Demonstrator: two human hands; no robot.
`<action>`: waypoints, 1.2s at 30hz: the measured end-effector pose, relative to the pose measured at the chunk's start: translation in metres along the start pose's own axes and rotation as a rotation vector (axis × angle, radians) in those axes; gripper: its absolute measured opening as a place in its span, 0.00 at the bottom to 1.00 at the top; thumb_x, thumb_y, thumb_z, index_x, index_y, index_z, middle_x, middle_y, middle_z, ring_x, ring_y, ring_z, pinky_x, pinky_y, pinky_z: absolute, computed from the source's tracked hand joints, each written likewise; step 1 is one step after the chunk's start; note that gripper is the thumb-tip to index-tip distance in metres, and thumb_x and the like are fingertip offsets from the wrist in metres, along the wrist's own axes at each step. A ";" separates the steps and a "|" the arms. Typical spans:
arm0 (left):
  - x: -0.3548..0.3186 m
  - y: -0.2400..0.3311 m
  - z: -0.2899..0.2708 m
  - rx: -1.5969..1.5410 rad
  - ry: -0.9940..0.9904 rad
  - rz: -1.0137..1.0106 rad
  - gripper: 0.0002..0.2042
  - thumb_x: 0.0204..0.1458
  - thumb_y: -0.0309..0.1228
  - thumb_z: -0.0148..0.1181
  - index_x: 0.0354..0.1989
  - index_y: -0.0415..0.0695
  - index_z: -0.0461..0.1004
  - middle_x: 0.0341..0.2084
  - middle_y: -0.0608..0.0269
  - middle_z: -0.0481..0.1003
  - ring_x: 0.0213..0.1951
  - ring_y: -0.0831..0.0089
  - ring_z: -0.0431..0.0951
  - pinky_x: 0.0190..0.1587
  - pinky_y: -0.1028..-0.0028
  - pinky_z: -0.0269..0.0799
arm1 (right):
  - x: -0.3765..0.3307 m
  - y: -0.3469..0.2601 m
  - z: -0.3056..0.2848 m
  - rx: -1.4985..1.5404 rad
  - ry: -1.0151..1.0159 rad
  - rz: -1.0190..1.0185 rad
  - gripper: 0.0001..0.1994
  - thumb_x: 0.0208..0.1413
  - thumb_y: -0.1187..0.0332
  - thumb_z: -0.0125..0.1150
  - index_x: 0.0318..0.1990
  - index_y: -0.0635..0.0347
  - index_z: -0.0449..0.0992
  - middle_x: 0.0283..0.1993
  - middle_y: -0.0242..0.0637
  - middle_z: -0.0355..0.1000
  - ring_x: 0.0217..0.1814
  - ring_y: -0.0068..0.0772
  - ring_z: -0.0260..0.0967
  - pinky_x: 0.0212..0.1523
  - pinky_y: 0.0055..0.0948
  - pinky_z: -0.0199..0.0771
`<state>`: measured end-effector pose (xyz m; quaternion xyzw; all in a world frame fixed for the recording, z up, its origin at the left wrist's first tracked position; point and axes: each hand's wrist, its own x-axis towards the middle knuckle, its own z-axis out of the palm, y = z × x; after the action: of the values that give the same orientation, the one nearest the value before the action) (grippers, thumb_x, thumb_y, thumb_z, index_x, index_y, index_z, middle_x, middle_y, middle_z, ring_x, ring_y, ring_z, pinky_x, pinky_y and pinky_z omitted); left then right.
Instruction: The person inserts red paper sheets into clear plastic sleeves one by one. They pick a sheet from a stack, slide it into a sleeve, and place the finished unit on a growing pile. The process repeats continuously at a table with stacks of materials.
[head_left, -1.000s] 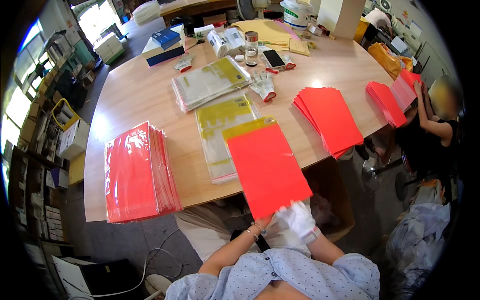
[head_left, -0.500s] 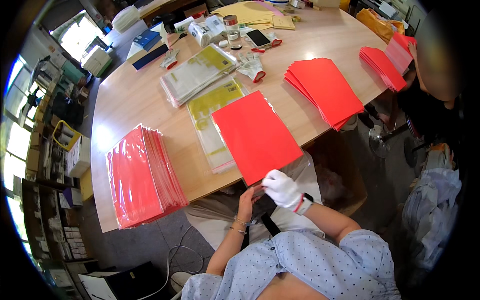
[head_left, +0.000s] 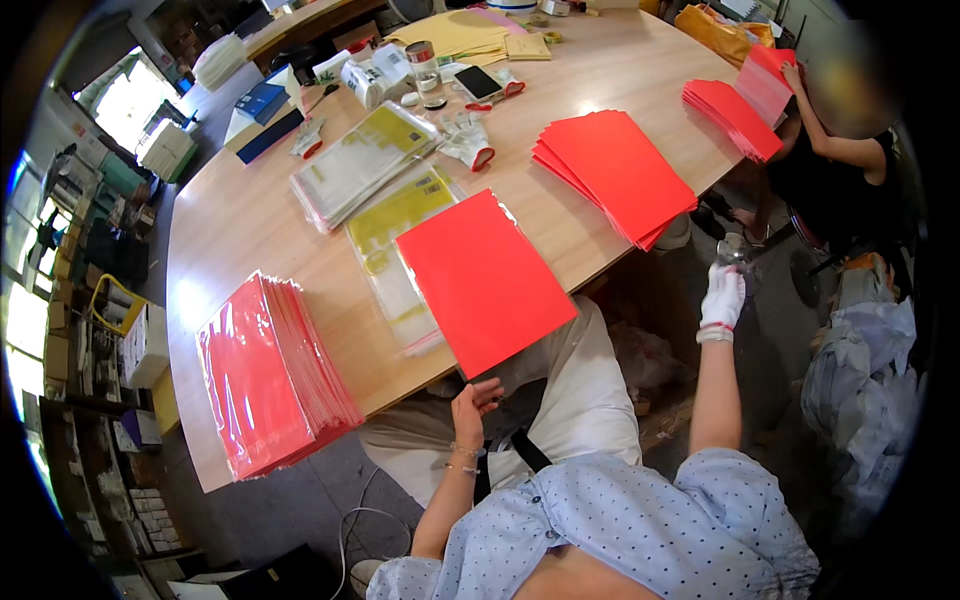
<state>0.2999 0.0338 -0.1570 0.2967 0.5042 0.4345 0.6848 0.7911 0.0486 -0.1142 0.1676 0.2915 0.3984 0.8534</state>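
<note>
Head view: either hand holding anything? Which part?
Left hand, bare, pinches the near lower edge of the red sheet hanging over the table edge. Gloved right hand reaches out right; whether it grips anything cannot be told.

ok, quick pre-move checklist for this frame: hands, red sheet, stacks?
1. Left hand at near corner of the red sheet, bare: ok.
2. Firm grip on that sheet: cannot tell.
3. Right hand, white glove, out to the side over the floor, off the table: not ok.
4. What the right hand holds: cannot tell.
5. Red sheet overhangs the table edge, resting on the clear sleeves: ok.
6. Wrapped red stack on the left, overhanging the near edge: not ok.
</note>
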 end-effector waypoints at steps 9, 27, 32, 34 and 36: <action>-0.006 0.022 -0.012 1.281 0.345 0.941 0.17 0.43 0.27 0.64 0.43 0.41 0.73 0.47 0.54 0.66 0.47 0.57 0.65 0.50 0.62 0.61 | -0.060 0.055 -0.101 2.983 1.028 0.097 0.20 0.44 0.71 0.62 0.48 0.58 0.70 0.38 0.40 0.70 0.40 0.43 0.70 0.40 0.33 0.71; 0.021 0.050 -0.007 1.018 0.305 0.391 0.15 0.53 0.36 0.58 0.20 0.38 0.71 0.13 0.60 0.71 0.16 0.75 0.73 0.19 0.75 0.66 | -0.066 0.163 -0.123 2.951 0.888 0.062 0.13 0.52 0.57 0.50 0.29 0.58 0.72 0.28 0.46 0.72 0.32 0.50 0.70 0.30 0.45 0.69; 0.015 0.042 -0.007 0.234 0.181 0.100 0.12 0.57 0.36 0.53 0.33 0.38 0.68 0.19 0.63 0.71 0.17 0.79 0.71 0.20 0.81 0.66 | -0.071 0.154 -0.136 3.844 0.583 -0.568 0.13 0.53 0.72 0.54 0.46 0.68 0.66 0.27 0.34 0.71 0.27 0.17 0.68 0.26 0.21 0.68; 0.008 0.062 0.000 0.076 0.080 0.013 0.12 0.58 0.35 0.51 0.40 0.37 0.65 0.20 0.64 0.70 0.17 0.81 0.69 0.20 0.83 0.65 | -0.072 0.143 -0.149 3.752 0.812 -0.737 0.15 0.53 0.73 0.53 0.49 0.68 0.65 0.28 0.33 0.71 0.28 0.17 0.67 0.29 0.20 0.69; -0.001 0.083 0.004 0.243 0.048 0.184 0.11 0.58 0.33 0.50 0.42 0.37 0.63 0.19 0.65 0.69 0.17 0.82 0.67 0.20 0.82 0.65 | -0.076 0.138 -0.160 3.530 1.167 -0.722 0.19 0.53 0.75 0.51 0.54 0.69 0.63 0.34 0.31 0.71 0.32 0.15 0.66 0.36 0.17 0.68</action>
<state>0.2795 0.0702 -0.0854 0.4116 0.5401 0.4382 0.5889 0.5708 0.0848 -0.1391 -0.5320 -0.5394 0.4893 0.4320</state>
